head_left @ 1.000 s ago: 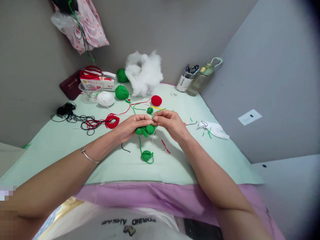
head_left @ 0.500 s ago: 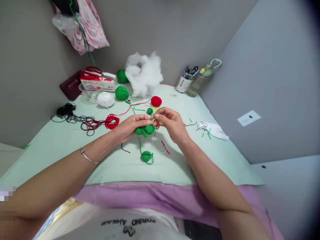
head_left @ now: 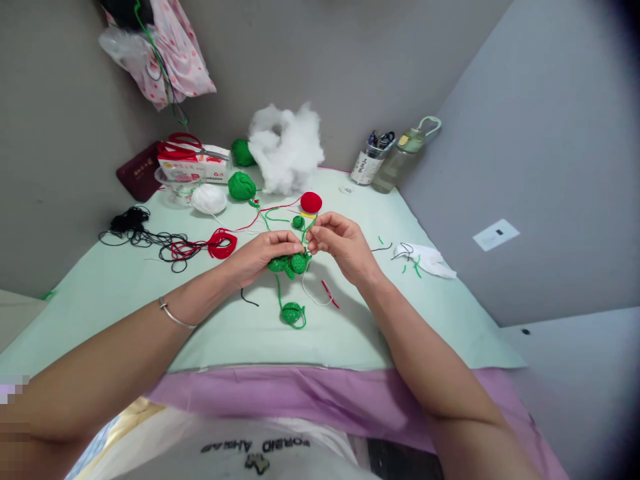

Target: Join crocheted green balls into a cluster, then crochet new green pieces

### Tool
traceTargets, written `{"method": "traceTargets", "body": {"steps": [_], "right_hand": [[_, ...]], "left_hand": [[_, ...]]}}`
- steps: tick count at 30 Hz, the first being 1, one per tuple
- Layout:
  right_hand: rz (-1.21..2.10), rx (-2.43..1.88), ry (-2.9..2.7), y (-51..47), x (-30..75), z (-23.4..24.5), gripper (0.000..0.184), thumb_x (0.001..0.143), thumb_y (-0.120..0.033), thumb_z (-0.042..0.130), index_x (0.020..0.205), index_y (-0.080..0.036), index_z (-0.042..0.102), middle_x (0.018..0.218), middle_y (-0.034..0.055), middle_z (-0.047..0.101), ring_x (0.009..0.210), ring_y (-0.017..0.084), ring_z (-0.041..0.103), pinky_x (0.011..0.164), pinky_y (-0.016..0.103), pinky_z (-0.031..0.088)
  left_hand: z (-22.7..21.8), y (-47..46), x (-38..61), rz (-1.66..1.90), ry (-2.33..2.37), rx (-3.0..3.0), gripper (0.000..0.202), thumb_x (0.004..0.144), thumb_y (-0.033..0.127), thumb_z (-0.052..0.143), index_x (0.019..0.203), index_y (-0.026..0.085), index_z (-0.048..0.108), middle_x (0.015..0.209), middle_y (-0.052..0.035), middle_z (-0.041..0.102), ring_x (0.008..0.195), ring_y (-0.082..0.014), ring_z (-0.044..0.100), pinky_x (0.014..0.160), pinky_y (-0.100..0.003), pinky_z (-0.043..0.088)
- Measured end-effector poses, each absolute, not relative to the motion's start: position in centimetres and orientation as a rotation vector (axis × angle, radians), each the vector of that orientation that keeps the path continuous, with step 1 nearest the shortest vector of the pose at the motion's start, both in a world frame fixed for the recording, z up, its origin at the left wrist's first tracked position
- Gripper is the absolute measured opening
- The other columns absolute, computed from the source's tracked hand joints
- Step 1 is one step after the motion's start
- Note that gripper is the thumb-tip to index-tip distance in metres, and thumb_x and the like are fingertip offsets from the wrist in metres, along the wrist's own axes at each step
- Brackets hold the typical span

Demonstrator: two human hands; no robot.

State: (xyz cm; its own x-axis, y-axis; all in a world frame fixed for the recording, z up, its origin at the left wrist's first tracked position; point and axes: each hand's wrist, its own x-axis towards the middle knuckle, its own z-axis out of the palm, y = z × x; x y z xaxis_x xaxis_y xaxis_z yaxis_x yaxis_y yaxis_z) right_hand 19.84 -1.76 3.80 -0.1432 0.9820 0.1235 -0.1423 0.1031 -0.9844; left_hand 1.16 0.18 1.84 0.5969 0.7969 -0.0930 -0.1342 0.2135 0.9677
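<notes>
My left hand (head_left: pixel 265 253) is closed around a green crocheted piece (head_left: pixel 298 263) with several rounded parts, held just above the table. At the piece's right edge, my right hand (head_left: pixel 341 241) has its thumb and fingertips pinched together. What they pinch is too small to make out. A green yarn strand (head_left: pixel 309 229) rises close beside those fingertips. Below the piece a thin white strand (head_left: pixel 313 295) curves toward a slim red stick (head_left: pixel 330 293). Nearer to me lies a small green crocheted ball (head_left: pixel 291 313) with a yarn tail.
Behind my hands are a red yarn ball (head_left: pixel 311 202), green yarn (head_left: pixel 242 186), white yarn (head_left: pixel 209 199) and fluffy stuffing (head_left: pixel 287 150). Tangled black yarn (head_left: pixel 130 219) lies left. Red scissors (head_left: pixel 183 145) rest on a box. A bottle (head_left: pixel 400 160) and pen cup (head_left: pixel 367 165) stand back right.
My right fingertips have shifted slightly, and the green strand beside them now lies differently, more upright. My left hand keeps its hold on the crocheted piece. The whole view has shifted slightly.
</notes>
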Motion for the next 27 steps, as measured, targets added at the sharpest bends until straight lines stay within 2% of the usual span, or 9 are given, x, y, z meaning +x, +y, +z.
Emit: {"method": "traceTargets", "body": {"steps": [6, 12, 17, 23, 27], "right_hand": [[1.364, -0.952, -1.246, -1.75, 19.87, 3.99, 0.025, 0.071, -0.027, 0.081, 0.091, -0.018, 0.072, 0.070, -0.0023, 0.068, 0.063, 0.011, 0.063, 0.063, 0.025, 0.052], [1.361, -0.960, -1.256, -1.69, 20.04, 3.85, 0.023, 0.070, -0.031, 0.083, 0.088, -0.017, 0.076, 0.072, -0.0016, 0.066, 0.062, 0.009, 0.056, 0.062, 0.026, 0.048], [1.279, -1.004, -1.316, -1.67, 20.18, 3.79, 0.021, 0.073, -0.033, 0.080, 0.087, -0.018, 0.078, 0.071, -0.0016, 0.064, 0.060, 0.009, 0.051, 0.059, 0.027, 0.044], [1.233, -1.028, -1.437, -1.80, 20.06, 3.75, 0.020, 0.078, -0.035, 0.076, 0.087, -0.018, 0.078, 0.070, -0.0014, 0.063, 0.060, 0.009, 0.049, 0.059, 0.027, 0.041], [1.212, -1.037, -1.511, -2.05, 19.83, 3.74, 0.020, 0.080, -0.036, 0.073, 0.088, -0.018, 0.077, 0.071, -0.0014, 0.062, 0.061, 0.010, 0.048, 0.059, 0.027, 0.040]], "left_hand": [[1.76, 0.25, 1.10, 0.728, 0.687, 1.204, 0.024, 0.077, 0.037, 0.079, 0.076, 0.016, 0.066, 0.078, 0.0008, 0.067, 0.069, -0.0108, 0.057, 0.066, -0.024, 0.041], [1.66, 0.26, 0.96, 0.716, 0.701, 1.249, 0.024, 0.079, 0.037, 0.077, 0.077, 0.017, 0.066, 0.075, 0.0009, 0.061, 0.067, -0.0110, 0.053, 0.063, -0.025, 0.039], [1.65, 0.24, 1.08, 0.868, 0.755, 1.269, 0.023, 0.077, 0.034, 0.081, 0.087, 0.020, 0.065, 0.081, 0.0023, 0.057, 0.069, -0.0105, 0.050, 0.061, -0.023, 0.037], [1.63, 0.16, 1.16, 1.036, 0.762, 1.338, 0.029, 0.083, 0.043, 0.076, 0.103, 0.024, 0.070, 0.074, 0.0028, 0.049, 0.063, -0.0117, 0.045, 0.056, -0.024, 0.036], [1.85, 0.02, 1.30, 1.115, 0.778, 1.325, 0.024, 0.081, 0.042, 0.077, 0.090, 0.021, 0.069, 0.080, 0.0002, 0.059, 0.071, -0.0136, 0.052, 0.063, -0.025, 0.041]]}}
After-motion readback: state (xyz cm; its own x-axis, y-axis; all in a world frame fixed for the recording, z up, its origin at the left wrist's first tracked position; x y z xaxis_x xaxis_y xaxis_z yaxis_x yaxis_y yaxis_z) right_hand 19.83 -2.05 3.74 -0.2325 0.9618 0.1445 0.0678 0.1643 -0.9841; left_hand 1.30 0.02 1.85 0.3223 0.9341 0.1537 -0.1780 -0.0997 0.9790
